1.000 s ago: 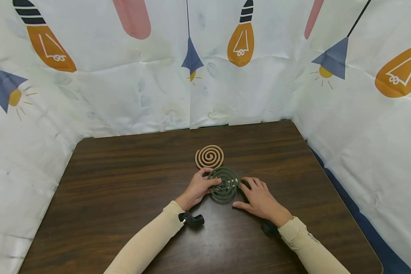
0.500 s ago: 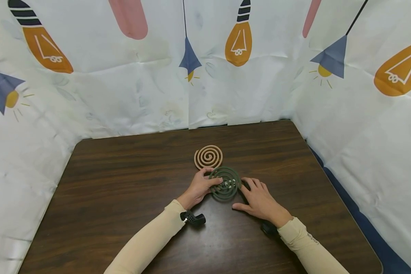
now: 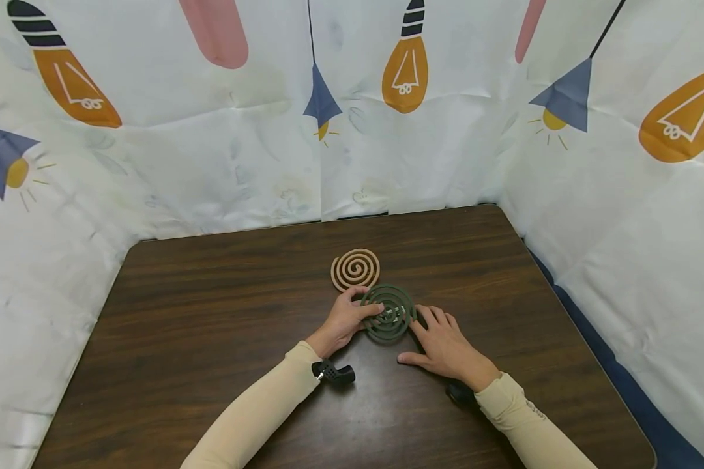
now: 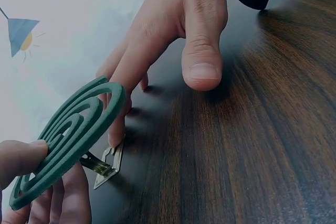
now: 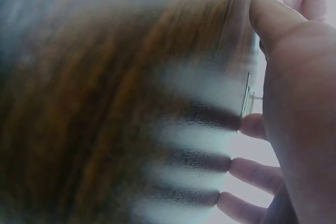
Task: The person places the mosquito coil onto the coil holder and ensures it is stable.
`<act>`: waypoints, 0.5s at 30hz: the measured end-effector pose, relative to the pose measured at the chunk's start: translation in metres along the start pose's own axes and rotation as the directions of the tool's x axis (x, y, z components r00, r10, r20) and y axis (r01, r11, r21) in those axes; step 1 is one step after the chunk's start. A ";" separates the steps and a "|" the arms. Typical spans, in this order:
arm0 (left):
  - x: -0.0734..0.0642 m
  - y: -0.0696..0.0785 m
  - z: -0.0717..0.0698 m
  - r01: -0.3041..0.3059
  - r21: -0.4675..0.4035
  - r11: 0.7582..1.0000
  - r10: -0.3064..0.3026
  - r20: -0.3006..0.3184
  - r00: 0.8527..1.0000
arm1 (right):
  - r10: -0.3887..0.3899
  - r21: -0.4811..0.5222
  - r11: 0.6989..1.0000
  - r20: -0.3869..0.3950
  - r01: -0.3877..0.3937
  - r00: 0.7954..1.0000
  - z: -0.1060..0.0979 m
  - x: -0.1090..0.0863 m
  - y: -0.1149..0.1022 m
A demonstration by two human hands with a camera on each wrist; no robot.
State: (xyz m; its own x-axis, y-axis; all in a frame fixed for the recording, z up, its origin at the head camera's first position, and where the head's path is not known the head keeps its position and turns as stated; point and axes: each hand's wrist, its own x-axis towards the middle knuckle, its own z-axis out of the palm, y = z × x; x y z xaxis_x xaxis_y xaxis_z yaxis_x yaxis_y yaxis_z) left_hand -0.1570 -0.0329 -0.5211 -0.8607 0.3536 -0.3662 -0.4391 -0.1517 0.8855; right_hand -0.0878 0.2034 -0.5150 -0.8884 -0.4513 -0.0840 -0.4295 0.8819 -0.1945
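A green mosquito coil (image 4: 86,148) is pinched in my left hand (image 3: 340,320), thumb on top and fingers below. It is tilted in the left wrist view, over a small metal stand (image 4: 107,169) whose raised strip reaches up under the coil. Whether the strip's tip is in the coil's centre I cannot tell. My right hand (image 3: 446,345) rests on the table, fingers spread, with the index fingertip at the stand's base. A thin metal edge of the stand (image 5: 245,98) shows beside that finger in the right wrist view.
A brown mosquito coil (image 3: 356,268) lies flat just behind the green one. The dark wood-grain table (image 3: 211,326) is bordered by white printed curtains (image 3: 223,150) at the back and sides. Black wrist cameras (image 3: 336,374) hang under the wrists, close to the tabletop.
My left hand has shifted slightly right with the green coil, further over the stand. The right hand stays nearly still. The head view has turned a little.
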 end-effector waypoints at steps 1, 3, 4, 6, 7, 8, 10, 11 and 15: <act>0.000 0.000 0.000 -0.001 0.001 1.000 0.001 0.001 1.000 | -0.001 -0.003 1.000 0.001 0.001 1.000 0.000 0.000 0.000; 0.001 -0.001 0.000 -0.003 0.001 1.000 0.003 0.004 1.000 | -0.002 -0.006 1.000 0.003 0.002 1.000 0.001 -0.001 0.000; 0.001 -0.001 0.000 -0.003 0.003 1.000 0.003 0.004 1.000 | -0.001 -0.006 1.000 0.006 0.001 1.000 0.001 -0.001 0.000; 0.001 -0.001 0.001 0.000 0.004 1.000 0.000 0.003 1.000 | 0.000 -0.008 1.000 0.012 0.000 1.000 0.000 -0.001 0.000; 0.001 -0.001 0.001 0.000 0.006 1.000 0.000 0.003 1.000 | 0.001 -0.008 1.000 0.016 -0.001 1.000 0.000 -0.002 0.000; 0.001 -0.001 0.001 0.003 0.005 1.000 -0.003 0.001 1.000 | 0.003 -0.008 1.000 0.019 -0.003 1.000 0.000 -0.002 0.000; 0.001 -0.001 0.002 0.004 0.009 1.000 -0.004 -0.001 1.000 | 0.004 -0.006 1.000 0.022 -0.004 1.000 0.000 -0.003 0.000; 0.001 -0.001 0.002 0.004 0.011 1.000 -0.004 -0.002 1.000 | 0.004 -0.007 1.000 0.021 -0.004 1.000 0.000 -0.003 0.000; 0.001 -0.001 0.003 -0.005 0.018 1.000 0.006 -0.005 1.000 | -0.002 -0.013 1.000 0.012 0.002 1.000 0.000 -0.004 0.000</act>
State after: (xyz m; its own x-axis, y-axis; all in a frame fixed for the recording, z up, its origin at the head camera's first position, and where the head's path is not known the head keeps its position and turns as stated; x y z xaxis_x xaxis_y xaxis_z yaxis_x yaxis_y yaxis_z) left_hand -0.1563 -0.0298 -0.5219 -0.8645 0.3480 -0.3628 -0.4299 -0.1374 0.8924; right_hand -0.0840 0.2055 -0.5151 -0.8856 -0.4547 -0.0949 -0.4336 0.8826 -0.1819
